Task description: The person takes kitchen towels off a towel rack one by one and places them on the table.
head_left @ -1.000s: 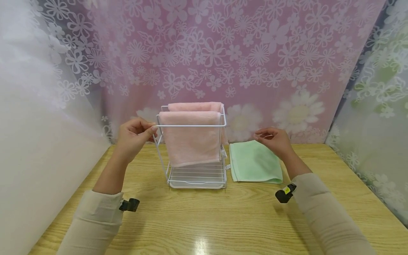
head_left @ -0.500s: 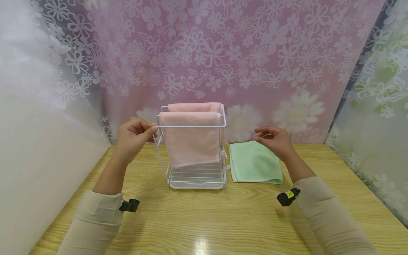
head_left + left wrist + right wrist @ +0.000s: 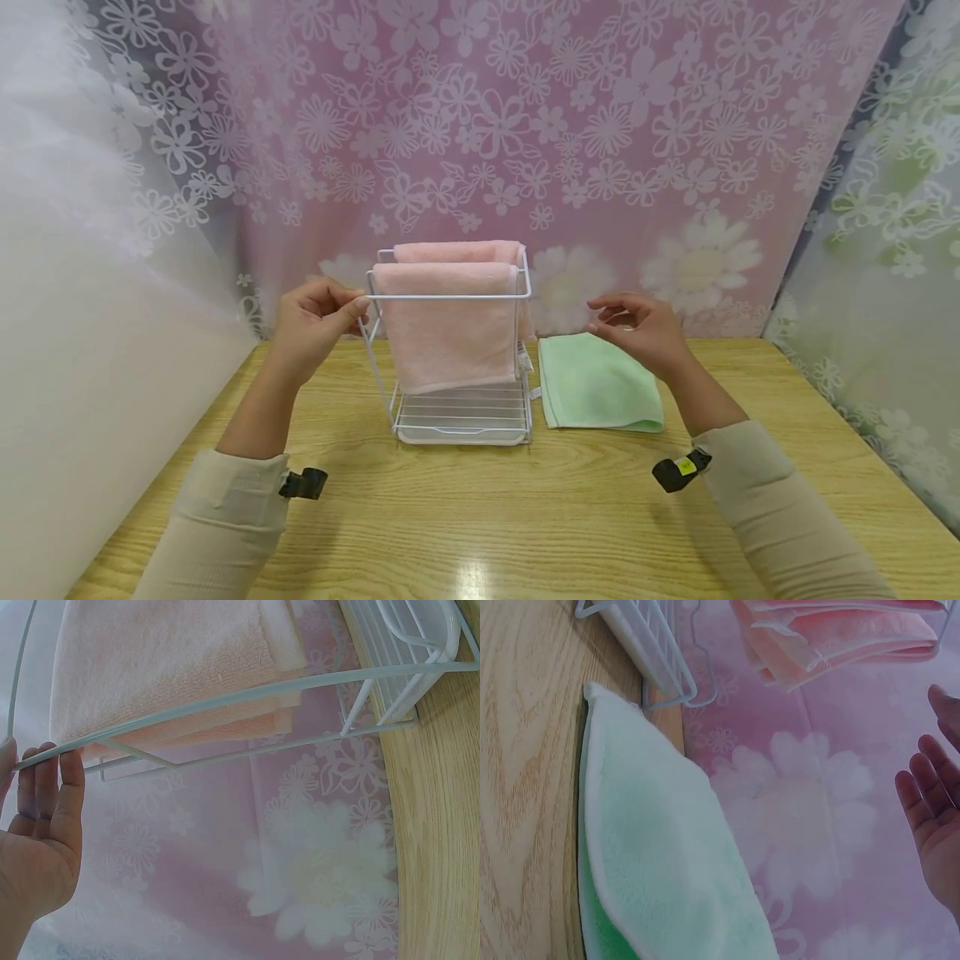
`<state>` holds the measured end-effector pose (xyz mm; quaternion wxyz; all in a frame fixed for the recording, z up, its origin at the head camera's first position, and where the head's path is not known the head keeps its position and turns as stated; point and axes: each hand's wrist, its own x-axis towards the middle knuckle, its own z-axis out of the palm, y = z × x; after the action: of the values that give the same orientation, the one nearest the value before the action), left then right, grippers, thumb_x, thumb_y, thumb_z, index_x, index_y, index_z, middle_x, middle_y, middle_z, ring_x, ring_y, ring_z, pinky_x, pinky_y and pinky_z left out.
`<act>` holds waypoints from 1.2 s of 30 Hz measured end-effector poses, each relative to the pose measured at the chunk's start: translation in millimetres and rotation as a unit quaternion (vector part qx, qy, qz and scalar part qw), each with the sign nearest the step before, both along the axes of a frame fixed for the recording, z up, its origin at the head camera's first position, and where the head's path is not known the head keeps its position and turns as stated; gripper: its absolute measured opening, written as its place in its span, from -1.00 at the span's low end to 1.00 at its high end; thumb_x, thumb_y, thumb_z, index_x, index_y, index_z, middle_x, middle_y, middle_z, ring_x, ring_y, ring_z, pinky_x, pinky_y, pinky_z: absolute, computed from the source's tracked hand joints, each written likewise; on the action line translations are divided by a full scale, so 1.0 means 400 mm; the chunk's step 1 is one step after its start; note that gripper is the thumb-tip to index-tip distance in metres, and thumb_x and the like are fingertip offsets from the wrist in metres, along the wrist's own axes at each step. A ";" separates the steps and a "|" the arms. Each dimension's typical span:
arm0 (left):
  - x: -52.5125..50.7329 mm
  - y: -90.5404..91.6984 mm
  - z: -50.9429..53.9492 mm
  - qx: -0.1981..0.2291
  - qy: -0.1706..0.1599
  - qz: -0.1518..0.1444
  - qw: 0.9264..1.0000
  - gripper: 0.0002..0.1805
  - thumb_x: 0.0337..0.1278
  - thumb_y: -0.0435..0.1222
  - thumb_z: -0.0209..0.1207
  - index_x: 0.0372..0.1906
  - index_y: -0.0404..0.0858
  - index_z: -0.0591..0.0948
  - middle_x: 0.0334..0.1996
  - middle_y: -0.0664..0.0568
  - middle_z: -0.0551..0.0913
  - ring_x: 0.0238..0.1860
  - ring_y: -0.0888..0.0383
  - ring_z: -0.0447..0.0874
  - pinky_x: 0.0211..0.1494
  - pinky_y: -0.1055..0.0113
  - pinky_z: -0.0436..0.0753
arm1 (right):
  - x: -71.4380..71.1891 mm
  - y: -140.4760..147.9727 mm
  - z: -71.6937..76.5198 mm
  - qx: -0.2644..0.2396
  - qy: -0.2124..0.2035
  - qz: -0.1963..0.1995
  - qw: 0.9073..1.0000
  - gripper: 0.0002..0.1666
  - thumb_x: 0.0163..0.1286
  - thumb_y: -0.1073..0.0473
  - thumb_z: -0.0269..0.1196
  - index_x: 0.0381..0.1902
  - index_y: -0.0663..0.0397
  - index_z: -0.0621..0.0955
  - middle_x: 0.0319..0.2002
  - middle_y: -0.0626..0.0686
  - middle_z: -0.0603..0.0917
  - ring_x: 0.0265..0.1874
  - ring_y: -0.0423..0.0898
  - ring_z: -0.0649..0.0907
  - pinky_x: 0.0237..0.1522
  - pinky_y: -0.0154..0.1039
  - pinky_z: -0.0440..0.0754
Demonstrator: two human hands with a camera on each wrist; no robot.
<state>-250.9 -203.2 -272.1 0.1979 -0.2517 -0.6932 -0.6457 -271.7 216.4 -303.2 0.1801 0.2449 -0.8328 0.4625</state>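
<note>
Wooden table [image 3: 480,508] bears a white rack [image 3: 450,296] hung with pink towels [image 3: 453,342]; the left hand [image 3: 311,325] pinches its upper corner, where a tug might tip it. Loosely curled, the right hand [image 3: 647,332] holds nothing near the green towel [image 3: 596,387].

Soft light, glare on the near tabletop [image 3: 474,533], right wrist view dimmer.

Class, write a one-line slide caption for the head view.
Left hand pinching a white wire rack draped with pink cloth, right hand hovering near a green cloth.
</note>
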 end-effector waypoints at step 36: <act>0.001 0.000 0.002 -0.013 -0.004 0.015 1.000 -0.86 0.19 -0.52 0.24 -0.37 -0.59 0.56 -0.47 0.02 0.65 -0.49 0.13 0.65 -0.35 0.31 0.75 | -0.023 -0.004 -0.010 0.005 0.043 0.132 0.990 -0.47 0.13 0.48 0.40 0.09 0.19 0.61 0.07 0.10 0.57 -0.07 -0.18 0.61 -0.01 -0.22 0.67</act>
<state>-250.5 -203.4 -271.2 0.2013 -0.2414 -0.7058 -0.6348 -281.0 214.9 -307.2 0.1520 0.3734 -0.7870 0.4669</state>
